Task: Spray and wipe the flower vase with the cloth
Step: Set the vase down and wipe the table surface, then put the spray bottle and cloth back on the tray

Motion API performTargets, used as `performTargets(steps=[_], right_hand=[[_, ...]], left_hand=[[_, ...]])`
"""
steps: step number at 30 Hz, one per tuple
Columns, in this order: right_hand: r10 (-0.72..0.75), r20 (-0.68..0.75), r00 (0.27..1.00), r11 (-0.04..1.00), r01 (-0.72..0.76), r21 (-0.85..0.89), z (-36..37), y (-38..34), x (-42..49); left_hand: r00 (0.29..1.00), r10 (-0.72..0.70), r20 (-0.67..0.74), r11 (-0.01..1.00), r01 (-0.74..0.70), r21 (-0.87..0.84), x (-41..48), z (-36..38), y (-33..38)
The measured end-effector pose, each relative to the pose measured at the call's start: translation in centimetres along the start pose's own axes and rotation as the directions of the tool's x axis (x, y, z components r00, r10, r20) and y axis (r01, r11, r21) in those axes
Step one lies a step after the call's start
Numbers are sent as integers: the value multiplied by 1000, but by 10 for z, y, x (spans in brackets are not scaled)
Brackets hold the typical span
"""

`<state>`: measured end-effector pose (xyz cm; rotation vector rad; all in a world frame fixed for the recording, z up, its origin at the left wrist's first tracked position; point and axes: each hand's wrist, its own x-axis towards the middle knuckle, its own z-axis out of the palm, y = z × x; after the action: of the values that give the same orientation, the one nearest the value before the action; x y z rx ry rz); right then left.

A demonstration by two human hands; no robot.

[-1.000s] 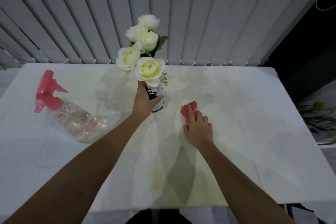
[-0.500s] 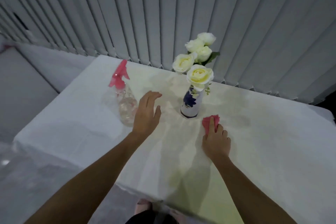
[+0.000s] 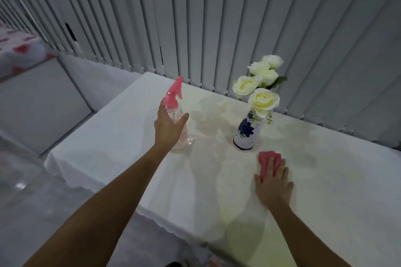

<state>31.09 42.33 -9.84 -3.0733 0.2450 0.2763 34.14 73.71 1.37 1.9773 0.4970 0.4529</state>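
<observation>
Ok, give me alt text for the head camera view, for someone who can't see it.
A person's open left hand reaches for a pink-topped spray bottle on a white table, while the right hand presses a pink cloth flat beside a blue-and-white vase of white roses.

On the bench [image 3: 325, 201] the vase [image 3: 246, 134] stands upright at about 1 o'clock, with flowers [image 3: 263, 99] in it. The spray bottle [image 3: 175, 119] is at its 9 o'clock, well apart. The cloth [image 3: 265, 160] lies just before the vase, at 5 o'clock. Blinds [image 3: 217, 17] hang behind the bench.
</observation>
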Motion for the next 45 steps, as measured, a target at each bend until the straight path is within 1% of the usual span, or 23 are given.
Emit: performTargets(steps=[2, 6, 8, 10, 14, 16, 18, 20, 22, 24, 25, 27, 30, 34, 37, 39, 40, 45], right_hand=[[4, 25, 1000, 1000, -4, 1, -1, 0, 1], [38, 94, 995, 999, -41, 30, -5, -3, 2], [70, 128, 989, 997, -75, 36, -8, -7, 2], [97, 163, 982, 994, -104, 34, -12, -11, 0], [137, 196, 971, 987, -150, 54, -20, -15, -8], [165, 185, 969, 979, -183, 87, -24, -13, -16], [211, 153, 965, 961, -234, 146, -27, -9, -29], [269, 126, 955, 933, -291, 213, -30, 1, -48], [321, 97, 942, 896, -335, 290, -33, 20, -69], [364, 63, 929, 820, -352, 451, -33, 48, -94], [398, 46, 916, 754, -355, 552, -37, 66, -109], [528, 42, 848, 585, -399, 706, -47, 98, -141], [695, 59, 716, 380, -437, 815, -61, 151, -194], [842, 36, 538, 233, -423, 876, -65, 228, -260], [925, 65, 376, 129, -470, 873, -66, 290, -310], [955, 65, 290, 90, -491, 867, -65, 335, -344], [964, 56, 259, 85, -501, 862, -62, 357, -359], [984, 23, 175, 85, -584, 807, -31, 470, -421]], left_hand=[[1000, -1, 25, 1000, 2, -22, 4, 1, -1], [999, 35, -17, 999, -35, 35, 5, 3, -2], [999, 30, -15, 999, -30, 27, 8, 1, -5], [998, 54, 24, 998, -54, 23, 10, -2, -8], [966, 206, 158, 969, -224, 108, -8, -2, 1], [943, 255, 213, 954, -281, 101, -22, 1, 12], [909, 304, 286, 944, -327, 35, -37, 6, 25], [866, 335, 372, 938, -344, -44, -53, 17, 40], [804, 380, 457, 923, -364, -128, -74, 36, 56], [738, 422, 527, 905, -378, -196, -101, 60, 73], [705, 440, 556, 897, -380, -228, -116, 74, 83], [630, 480, 611, 876, -386, -290, -146, 96, 102], [490, 545, 681, 832, -421, -362, -197, 130, 134], [307, 629, 714, 755, -459, -468, -273, 173, 171], [193, 648, 736, 732, -423, -534, -337, 205, 195], [129, 655, 745, 723, -396, -566, -384, 230, 211], [104, 658, 746, 719, -381, -582, -407, 244, 218], [-41, 637, 770, 724, -312, -616, -524, 312, 250]])
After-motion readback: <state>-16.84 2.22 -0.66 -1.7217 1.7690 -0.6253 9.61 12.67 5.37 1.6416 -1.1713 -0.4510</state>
